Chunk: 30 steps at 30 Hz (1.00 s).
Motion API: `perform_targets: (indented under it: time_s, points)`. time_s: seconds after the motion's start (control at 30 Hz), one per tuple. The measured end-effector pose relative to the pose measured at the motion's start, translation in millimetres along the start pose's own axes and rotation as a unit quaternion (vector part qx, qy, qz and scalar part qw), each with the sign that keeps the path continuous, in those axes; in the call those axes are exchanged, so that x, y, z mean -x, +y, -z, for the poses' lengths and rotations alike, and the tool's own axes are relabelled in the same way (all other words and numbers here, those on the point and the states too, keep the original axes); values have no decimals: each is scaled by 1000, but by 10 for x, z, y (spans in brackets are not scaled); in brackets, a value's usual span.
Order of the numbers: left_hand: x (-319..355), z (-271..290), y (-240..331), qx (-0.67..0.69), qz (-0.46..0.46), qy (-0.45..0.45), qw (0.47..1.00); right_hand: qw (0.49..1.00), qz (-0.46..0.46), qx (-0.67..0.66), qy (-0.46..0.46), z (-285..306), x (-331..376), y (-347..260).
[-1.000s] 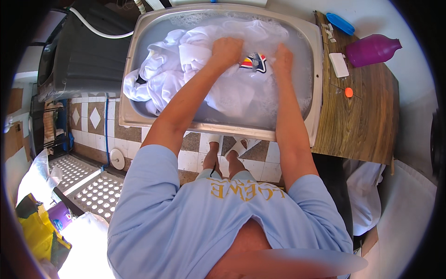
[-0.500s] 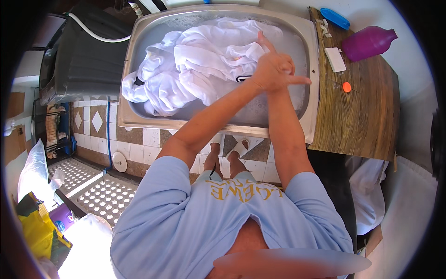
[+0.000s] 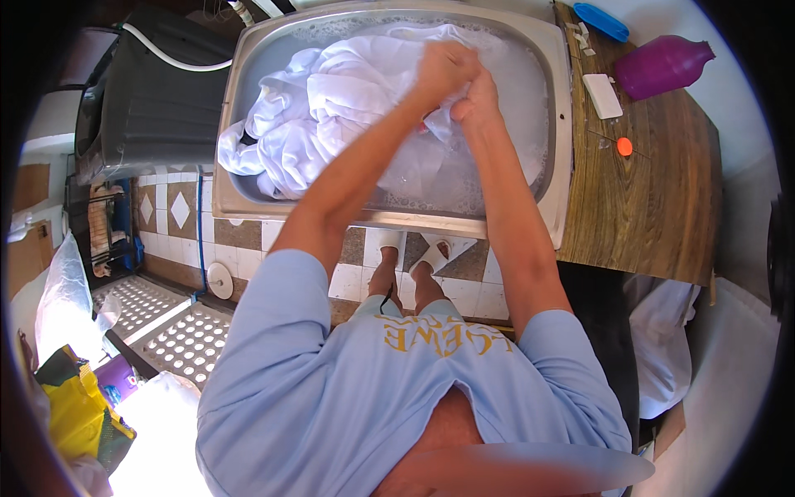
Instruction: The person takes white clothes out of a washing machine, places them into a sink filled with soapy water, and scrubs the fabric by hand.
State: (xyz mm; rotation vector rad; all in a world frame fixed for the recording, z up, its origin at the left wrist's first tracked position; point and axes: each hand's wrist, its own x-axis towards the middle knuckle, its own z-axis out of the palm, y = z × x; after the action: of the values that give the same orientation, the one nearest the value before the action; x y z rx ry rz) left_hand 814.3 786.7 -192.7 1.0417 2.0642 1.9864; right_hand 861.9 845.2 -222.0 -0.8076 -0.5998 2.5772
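Observation:
A heap of wet white cloth [image 3: 352, 87] lies in cloudy, sudsy water inside a metal basin [image 3: 559, 166]. Over the right part of the heap, my two hands are together, fingers bent and closed on the white cloth. My left hand [image 3: 445, 70] is slightly farther left, blurred by motion. Close beside it, my right hand [image 3: 479, 98] grips cloth too, and a fold of it hangs below the thumb. Small coloured marks show on the cloth under my left wrist.
Right of the basin stands a wood-grain table [image 3: 654, 190] bearing a purple bottle-shaped container [image 3: 662, 68], a white block [image 3: 602, 96], an orange disc [image 3: 623, 147] and a blue tray [image 3: 600, 21]. A dark appliance [image 3: 161, 108] stands at the left, with a white hose [image 3: 178, 65].
My hands have moved a little away and left, and now clutch the cloth; earlier they were pressed together with some fingers stretched out. A dark-edged patch on the cloth is no longer visible.

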Motion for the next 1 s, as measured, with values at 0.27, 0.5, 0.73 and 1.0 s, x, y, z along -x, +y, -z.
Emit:
perform_targets:
  time_s: [0.27,0.5,0.73,1.0]
  points:
    - [-8,731,-95,-336,-31,-169,926,842,303,403,189,297,-171,-390]
    - [120,827,-399,-418,-48,-181,889,878,230,410,95,77,36,-274]
    - [93,128,423,243,131,-54,960,996,51,8,-69,368,-215,-176]
    - [174,-257,403,-231,-51,-12,972,992,69,68,-80,-94,381,-87]
